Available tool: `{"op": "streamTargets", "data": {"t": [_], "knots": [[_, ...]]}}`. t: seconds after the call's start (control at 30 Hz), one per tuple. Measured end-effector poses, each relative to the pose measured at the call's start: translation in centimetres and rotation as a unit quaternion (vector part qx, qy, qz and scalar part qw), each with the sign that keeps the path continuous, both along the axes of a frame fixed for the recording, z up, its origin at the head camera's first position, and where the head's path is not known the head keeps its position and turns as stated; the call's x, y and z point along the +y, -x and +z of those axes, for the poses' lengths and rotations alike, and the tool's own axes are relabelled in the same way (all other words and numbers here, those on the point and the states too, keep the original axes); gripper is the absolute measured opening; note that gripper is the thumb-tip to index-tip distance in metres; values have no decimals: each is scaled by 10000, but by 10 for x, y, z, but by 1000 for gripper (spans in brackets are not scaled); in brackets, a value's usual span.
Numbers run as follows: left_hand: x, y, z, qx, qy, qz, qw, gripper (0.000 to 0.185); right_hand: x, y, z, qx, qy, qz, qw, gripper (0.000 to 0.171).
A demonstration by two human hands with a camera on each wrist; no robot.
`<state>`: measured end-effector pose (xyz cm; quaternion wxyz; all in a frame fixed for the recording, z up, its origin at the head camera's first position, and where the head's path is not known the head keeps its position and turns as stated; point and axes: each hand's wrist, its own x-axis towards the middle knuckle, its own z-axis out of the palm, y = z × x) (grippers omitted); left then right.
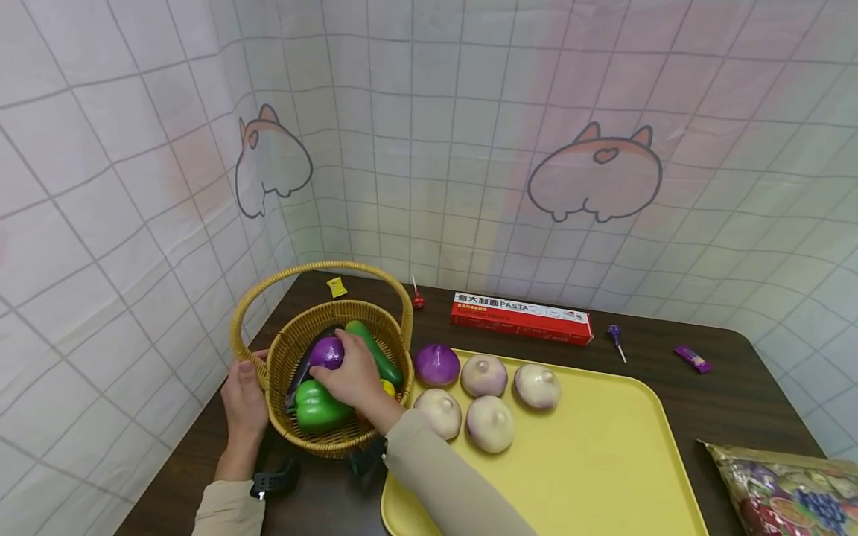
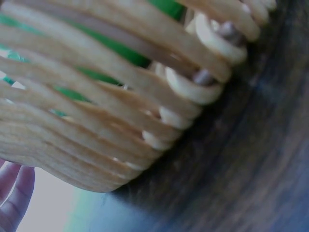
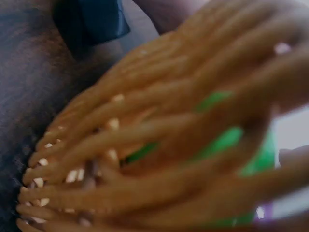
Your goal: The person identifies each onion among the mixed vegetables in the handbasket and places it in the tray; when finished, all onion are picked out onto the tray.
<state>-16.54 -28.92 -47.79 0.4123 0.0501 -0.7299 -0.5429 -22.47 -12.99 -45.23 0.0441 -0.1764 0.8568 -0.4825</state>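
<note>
A wicker basket (image 1: 335,447) with a tall handle stands at the left of the table. My left hand (image 1: 245,398) holds its left side, at the foot of the handle. Inside the basket, my right hand (image 1: 355,372) grips a round purple onion (image 1: 326,353) between thumb and fingers. Around the onion lie a green bell pepper (image 1: 320,406), a green cucumber (image 1: 378,353) and a dark eggplant (image 1: 299,380). Something yellow (image 1: 388,387) is partly hidden under the right wrist. In both wrist views, green shows through the weave.
Right of the basket, a yellow tray (image 1: 576,461) bears another purple onion (image 1: 437,365) and several whitish turnips (image 1: 490,423). Behind it lie a red pasta box (image 1: 521,318), lollipops (image 1: 615,335) and wrapped candies (image 1: 693,359). A printed bag (image 1: 791,487) sits at the right edge.
</note>
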Motion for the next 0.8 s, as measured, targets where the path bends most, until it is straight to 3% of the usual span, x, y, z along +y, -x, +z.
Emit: {"op": "streamTargets", "data": {"t": [0.13,0.23,0.8], "knots": [[-10,9,-17,-78,74,117,9999,61,-2,1,2,-134,-175,9,9998,79],[-13,11,-22,-70,125,169,9998,58,-3,0,2,-246,-238,26,9994,81],[-12,12,-23,-158,198,293,9992,59,-4,-1,0,-172,-455,144,9987,73]]}}
